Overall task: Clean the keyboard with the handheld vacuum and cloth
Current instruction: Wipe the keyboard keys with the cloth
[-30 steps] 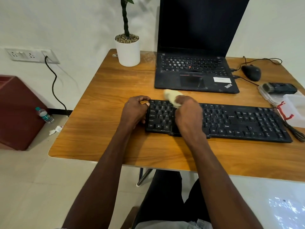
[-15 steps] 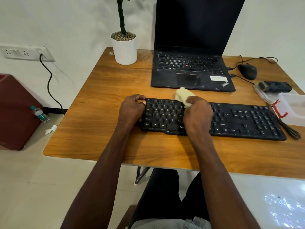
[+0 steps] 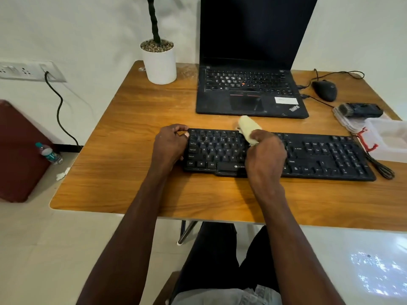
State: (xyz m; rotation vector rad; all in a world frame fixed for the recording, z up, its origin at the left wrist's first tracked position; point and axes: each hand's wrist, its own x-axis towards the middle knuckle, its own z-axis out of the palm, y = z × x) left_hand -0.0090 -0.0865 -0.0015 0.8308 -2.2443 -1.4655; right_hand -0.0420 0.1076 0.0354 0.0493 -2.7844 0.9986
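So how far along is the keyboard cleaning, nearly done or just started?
Midway, by the look of it. The handheld vacuum lies set aside on the table's right, so vacuuming may be over, though that cannot be confirmed. In hand: the right hand rubs a cloth over the middle of the keyboard while the left hand grips its left end. The right-hand keys appear still to be wiped.
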